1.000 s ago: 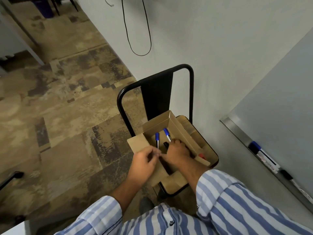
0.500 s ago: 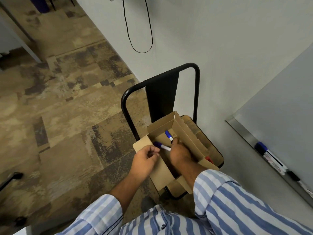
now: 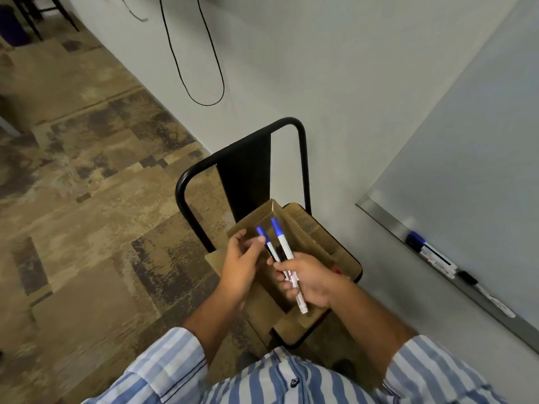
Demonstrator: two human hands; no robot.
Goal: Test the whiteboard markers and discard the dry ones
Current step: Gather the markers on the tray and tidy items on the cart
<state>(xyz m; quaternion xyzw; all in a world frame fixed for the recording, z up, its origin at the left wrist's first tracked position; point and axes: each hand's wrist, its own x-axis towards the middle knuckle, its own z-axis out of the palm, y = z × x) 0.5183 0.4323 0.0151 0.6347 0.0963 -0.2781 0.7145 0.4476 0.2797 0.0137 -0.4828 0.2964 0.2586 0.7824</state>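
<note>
My right hand point(image 3: 310, 282) grips a small bundle of white markers above an open cardboard box point(image 3: 294, 228) on a chair. One blue-capped marker point(image 3: 281, 239) points up and away; a second blue-capped marker point(image 3: 266, 240) lies beside it, with a dark one between them. My left hand point(image 3: 242, 262) pinches the second marker just below its cap. A red item point(image 3: 337, 269) shows in the box behind my right hand. The whiteboard point(image 3: 472, 158) fills the right side, with a blue-capped marker point(image 3: 428, 250) and a black-capped marker point(image 3: 481, 290) lying on its ledge.
The black metal chair point(image 3: 242, 170) with a wooden seat stands against the white wall. A black cable point(image 3: 204, 68) loops down the wall above it. Patterned brown carpet point(image 3: 87, 185) spreads to the left. Dark chair legs show at the top left corner.
Both hands were down in the box sorting markers. Now they have risen above it with the markers gathered in my right hand and my left fingers on one of them.
</note>
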